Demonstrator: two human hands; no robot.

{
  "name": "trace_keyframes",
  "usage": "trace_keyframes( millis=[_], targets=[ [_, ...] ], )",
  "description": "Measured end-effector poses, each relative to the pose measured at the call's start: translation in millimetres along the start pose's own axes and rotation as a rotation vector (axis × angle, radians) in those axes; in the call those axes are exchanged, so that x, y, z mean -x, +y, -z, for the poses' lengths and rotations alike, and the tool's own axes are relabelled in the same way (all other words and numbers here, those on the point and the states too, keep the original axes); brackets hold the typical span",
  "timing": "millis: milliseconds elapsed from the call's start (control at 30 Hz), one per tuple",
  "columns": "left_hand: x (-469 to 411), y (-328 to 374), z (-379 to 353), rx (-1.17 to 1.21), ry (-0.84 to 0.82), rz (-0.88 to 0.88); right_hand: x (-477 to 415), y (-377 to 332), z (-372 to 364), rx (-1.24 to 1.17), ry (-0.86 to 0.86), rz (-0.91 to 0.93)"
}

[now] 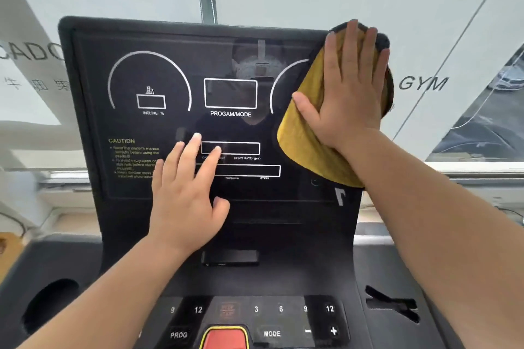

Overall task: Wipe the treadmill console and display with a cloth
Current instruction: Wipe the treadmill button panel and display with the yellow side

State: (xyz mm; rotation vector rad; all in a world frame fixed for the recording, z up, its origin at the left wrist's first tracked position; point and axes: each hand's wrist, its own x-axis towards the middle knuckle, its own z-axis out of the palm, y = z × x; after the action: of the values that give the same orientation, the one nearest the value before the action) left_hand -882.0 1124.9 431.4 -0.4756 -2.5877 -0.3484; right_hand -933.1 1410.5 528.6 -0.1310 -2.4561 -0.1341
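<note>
The black treadmill display point(175, 71) stands upright before me, with white dial arcs, boxes and yellow caution text. My right hand point(350, 85) presses a yellow cloth point(309, 139) flat against the display's upper right corner, fingers spread; the cloth hides that corner and hangs down below my palm. My left hand point(187, 193) rests open on the lower middle of the display, fingertips near the heart-rate box, holding nothing. Below lies the console point(283, 278) with number keys, PROG and MODE buttons.
A red stop button point(225, 338) with a yellow border sits at the bottom centre. A round cup holder point(49, 303) is at the console's left, a slotted recess point(392, 303) at its right. Behind the display is a frosted window with GYM lettering point(422, 83).
</note>
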Motion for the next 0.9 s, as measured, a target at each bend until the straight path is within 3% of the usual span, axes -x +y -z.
trace_keyframes(
  millis=[133,300,433,500,567,633,767,833,900],
  targets=[
    [3,-14,-2,-0.01,0.025,0.082,-16,-46,4,-0.001,0.014,0.07],
    [3,-19,-6,-0.012,-0.005,0.067,9,-83,-12,0.047,0.025,0.38],
    [2,-21,-10,-0.034,0.004,0.06,37,-56,-27,0.122,-0.029,0.761],
    [3,-23,-11,-0.028,0.012,0.055,38,-27,-27,0.134,-0.033,0.818],
    [3,-22,-10,-0.014,0.02,0.061,32,1,-21,0.134,0.005,0.688],
    [3,-19,-9,0.009,0.027,0.076,23,21,-13,0.122,0.025,0.421],
    [4,-11,-11,0.036,0.057,0.041,6,-1,-1,0.033,-0.031,0.045],
    [4,-5,-12,0.052,0.076,0.013,6,-30,-1,0.019,-0.048,0.03],
    [3,3,-13,0.071,0.094,-0.006,17,-55,-6,0.006,-0.048,0.159]
  ],
)
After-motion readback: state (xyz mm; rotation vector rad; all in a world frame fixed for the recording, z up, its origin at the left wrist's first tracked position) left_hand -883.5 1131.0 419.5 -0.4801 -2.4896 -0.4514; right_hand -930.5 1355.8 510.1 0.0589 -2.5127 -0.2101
